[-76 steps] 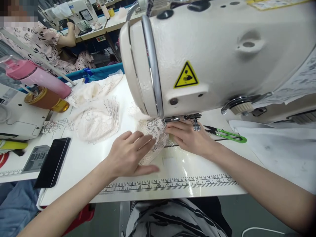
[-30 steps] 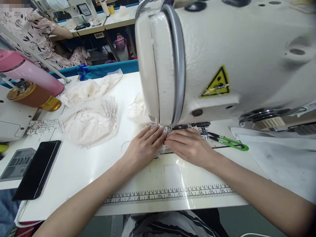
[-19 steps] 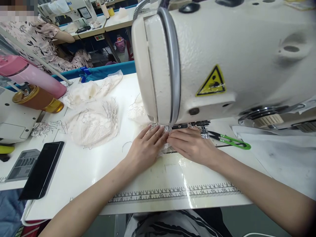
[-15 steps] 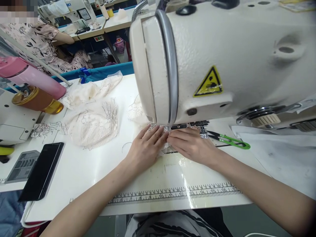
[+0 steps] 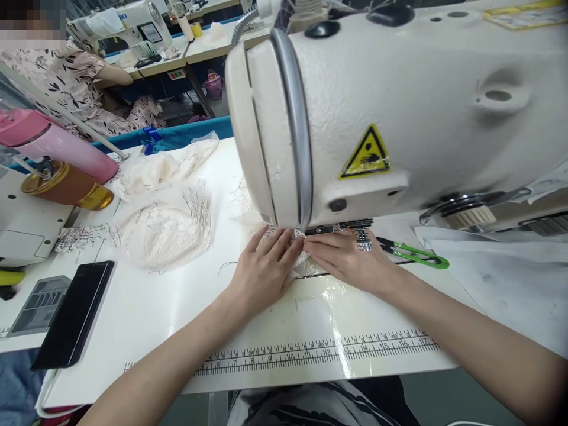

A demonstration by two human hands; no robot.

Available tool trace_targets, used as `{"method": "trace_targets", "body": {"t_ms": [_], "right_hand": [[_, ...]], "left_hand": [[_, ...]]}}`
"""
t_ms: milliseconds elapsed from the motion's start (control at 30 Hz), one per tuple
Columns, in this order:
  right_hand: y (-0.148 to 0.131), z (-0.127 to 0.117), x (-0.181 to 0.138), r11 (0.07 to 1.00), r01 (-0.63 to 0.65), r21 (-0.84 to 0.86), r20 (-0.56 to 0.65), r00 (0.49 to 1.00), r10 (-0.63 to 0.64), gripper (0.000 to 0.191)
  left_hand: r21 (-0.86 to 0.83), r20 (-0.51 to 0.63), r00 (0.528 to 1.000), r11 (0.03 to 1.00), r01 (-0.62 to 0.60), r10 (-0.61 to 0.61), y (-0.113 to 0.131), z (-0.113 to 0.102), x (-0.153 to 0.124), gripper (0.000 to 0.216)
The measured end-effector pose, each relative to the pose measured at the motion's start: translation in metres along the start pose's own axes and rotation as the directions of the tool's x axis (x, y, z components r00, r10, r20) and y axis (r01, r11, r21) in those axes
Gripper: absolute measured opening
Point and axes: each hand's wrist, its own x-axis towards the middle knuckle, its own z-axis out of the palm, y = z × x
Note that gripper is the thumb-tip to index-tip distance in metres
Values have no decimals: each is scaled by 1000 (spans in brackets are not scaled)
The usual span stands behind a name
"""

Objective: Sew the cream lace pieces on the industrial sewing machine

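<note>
Under the head of a sewing machine [image 5: 355,118], a piece of pale lace fabric [image 5: 271,232] lies on the bed, mostly covered by my fingers and the machine. My left hand [image 5: 264,263] rests flat on the lace with its fingers spread. Beside the presser foot, my right hand [image 5: 348,254] has its thumb and fingers pressed together on the edge of the lace. The two hands almost meet at the needle area, which the machine head hides. Green-handled thread snips [image 5: 417,254] lie just right of my right hand.
On the left are a pile of lace pieces [image 5: 166,231] with loose threads, a black phone [image 5: 75,313], a pink bottle [image 5: 66,145] and an amber cup [image 5: 71,186]. A printed ruler [image 5: 310,353] runs along the front edge. Another person [image 5: 75,89] sits at the back left.
My view has shifted slightly, so the machine head appears a little further left. Both hands stay at almost the same spot on the lace.
</note>
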Motion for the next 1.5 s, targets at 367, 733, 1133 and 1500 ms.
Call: {"method": "trace_targets", "body": {"t_ms": [367, 733, 1133, 1500], "right_hand": [[-2, -1, 1, 999, 11, -45, 12, 1000, -11, 16], [-10, 11, -7, 995, 100, 26, 35, 994, -100, 25], [-18, 14, -2, 997, 61, 40, 62, 996, -63, 20], [-15, 9, -2, 998, 35, 45, 45, 998, -37, 19]], "left_hand": [[26, -101, 991, 996, -86, 88, -5, 6, -4, 42], [-23, -107, 975, 980, -199, 196, -26, 2, -8, 39], [-28, -31, 987, 987, -156, 155, -27, 0, -7, 43], [63, -28, 997, 995, -76, 77, -10, 1, -7, 44]]}}
